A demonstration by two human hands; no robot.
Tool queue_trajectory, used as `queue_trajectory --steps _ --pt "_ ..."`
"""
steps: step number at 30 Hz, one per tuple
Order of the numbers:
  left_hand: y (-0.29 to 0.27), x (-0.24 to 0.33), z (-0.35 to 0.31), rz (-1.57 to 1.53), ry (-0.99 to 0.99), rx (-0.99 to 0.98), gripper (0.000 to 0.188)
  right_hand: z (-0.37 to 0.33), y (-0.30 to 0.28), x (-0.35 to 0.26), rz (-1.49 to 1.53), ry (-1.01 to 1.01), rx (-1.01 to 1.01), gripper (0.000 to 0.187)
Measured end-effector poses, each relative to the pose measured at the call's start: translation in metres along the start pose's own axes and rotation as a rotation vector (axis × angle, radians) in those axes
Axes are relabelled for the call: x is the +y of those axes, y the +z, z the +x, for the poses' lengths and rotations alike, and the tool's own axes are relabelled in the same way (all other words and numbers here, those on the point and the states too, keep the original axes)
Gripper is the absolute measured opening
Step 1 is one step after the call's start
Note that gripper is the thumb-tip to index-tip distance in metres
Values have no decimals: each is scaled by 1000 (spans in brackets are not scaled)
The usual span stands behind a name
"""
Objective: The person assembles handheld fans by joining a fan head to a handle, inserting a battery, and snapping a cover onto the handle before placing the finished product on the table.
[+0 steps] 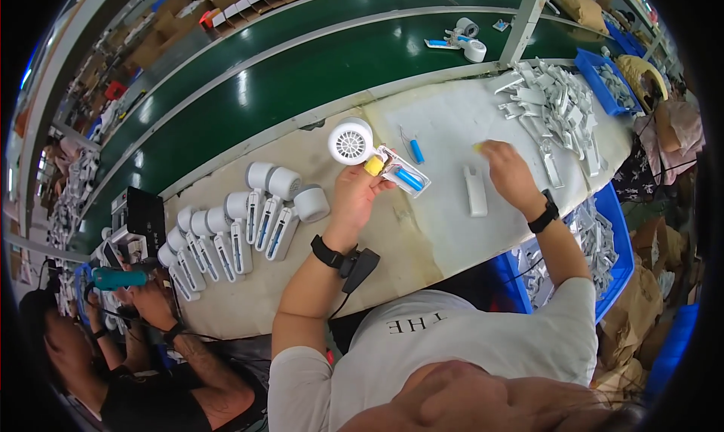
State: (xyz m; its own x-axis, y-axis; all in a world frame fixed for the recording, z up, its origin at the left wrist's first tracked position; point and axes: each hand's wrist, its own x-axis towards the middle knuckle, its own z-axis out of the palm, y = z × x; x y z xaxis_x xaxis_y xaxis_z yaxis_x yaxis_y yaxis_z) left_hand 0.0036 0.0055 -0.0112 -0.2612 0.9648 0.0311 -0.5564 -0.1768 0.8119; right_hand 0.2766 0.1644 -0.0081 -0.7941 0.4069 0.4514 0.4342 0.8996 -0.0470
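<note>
My left hand grips a white handheld fan whose round grille head points up to the left. Its handle lies open, showing a blue battery and wiring inside. A yellow covering sits on a left fingertip. Over the pale table, my right hand is apart from the fan with its fingers drawn together. Yellow shows at its blurred fingertips; whatever they hold cannot be made out. Just below that hand lies a white handle cover. Beside the fan rests a loose blue battery with thin wires.
Several white fans stand in rows at left. White plastic parts are heaped at right, near a small blue bin. A large blue crate sits beside me. A green conveyor runs behind. A co-worker holds a teal power screwdriver.
</note>
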Motion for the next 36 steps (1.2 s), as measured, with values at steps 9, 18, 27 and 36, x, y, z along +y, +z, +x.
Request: queue_trajectory --steps 9,18,27,36 --pt "9 -10 -5 39 162 104 37 5 6 -70 54 487 -273 58" --pt "10 -22 -12 -40 229 137 34 65 -12 -129 320 -62 195 59" --pt "23 -19 -11 59 345 258 32 75 11 -160 130 96 276 58" --pt "14 28 -18 -41 479 15 28 71 8 -139 1383 436 -122 35"
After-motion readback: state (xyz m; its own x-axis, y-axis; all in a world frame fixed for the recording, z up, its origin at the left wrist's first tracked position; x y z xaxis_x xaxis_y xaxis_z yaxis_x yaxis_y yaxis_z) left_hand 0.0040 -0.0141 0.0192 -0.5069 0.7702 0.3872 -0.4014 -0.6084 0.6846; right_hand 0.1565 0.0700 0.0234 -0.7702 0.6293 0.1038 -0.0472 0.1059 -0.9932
